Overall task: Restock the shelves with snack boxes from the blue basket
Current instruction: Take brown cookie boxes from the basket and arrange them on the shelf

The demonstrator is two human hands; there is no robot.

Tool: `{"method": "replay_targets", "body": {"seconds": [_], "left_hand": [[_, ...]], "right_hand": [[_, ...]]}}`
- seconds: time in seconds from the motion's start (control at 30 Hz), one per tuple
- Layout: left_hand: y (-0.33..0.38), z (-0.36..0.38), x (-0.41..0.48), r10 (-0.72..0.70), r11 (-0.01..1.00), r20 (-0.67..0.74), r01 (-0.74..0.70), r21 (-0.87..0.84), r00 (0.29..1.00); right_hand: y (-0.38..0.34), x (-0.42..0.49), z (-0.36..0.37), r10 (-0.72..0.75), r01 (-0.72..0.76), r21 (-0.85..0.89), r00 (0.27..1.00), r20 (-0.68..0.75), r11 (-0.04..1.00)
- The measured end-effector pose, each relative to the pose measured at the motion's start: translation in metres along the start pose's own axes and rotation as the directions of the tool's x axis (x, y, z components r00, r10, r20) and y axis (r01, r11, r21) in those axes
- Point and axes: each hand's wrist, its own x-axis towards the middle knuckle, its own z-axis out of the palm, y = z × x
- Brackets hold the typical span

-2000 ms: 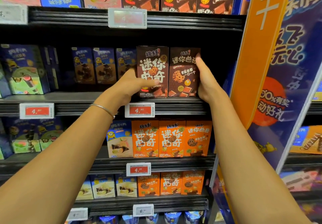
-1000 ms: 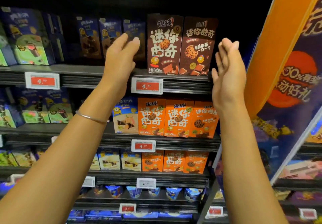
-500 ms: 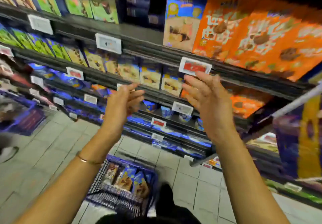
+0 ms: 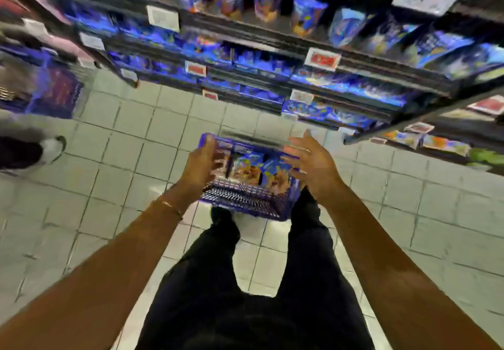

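Observation:
The blue basket point(image 4: 245, 205) stands on the tiled floor just beyond my feet, with several snack boxes point(image 4: 246, 168) upright inside. My left hand point(image 4: 200, 165) hovers over the basket's left side, fingers loosely spread and holding nothing. Over the right side my right hand point(image 4: 313, 160) is empty too, its fingers spread apart. The frame is blurred by motion, so I cannot tell whether either hand touches the basket. The shelves point(image 4: 272, 39) run across the top of the view, packed with blue packets.
My dark trouser legs point(image 4: 272, 281) fill the lower middle. Another person's shoe point(image 4: 50, 149) is on the floor at the far left. A dark blue display point(image 4: 57, 90) stands at the left by the shelf end. White price tags point(image 4: 163, 18) line the shelf edges.
My hands left the two brown boxes on the upper shelf and dropped down empty. The view swung from the shelves to the floor, and my hands are now over the basket.

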Motion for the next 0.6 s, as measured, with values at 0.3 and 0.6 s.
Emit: {"method": "replay_targets", "body": {"seconds": [0.3, 0.6], "left_hand": [[-0.116, -0.045, 0.115, -0.243, 0.962, 0.060, 0.249, -0.116, 0.968], [-0.277, -0.033, 0.352, -0.338, 0.933, -0.060, 0.326, -0.150, 0.939]], "right_hand": [[0.182, 0.123, 0.050, 0.288, -0.284, 0.070, 0.956, -0.055, 0.956], [0.359, 0.374, 0.091, 0.357, -0.340, 0.156, 0.929, -0.098, 0.927]]}}
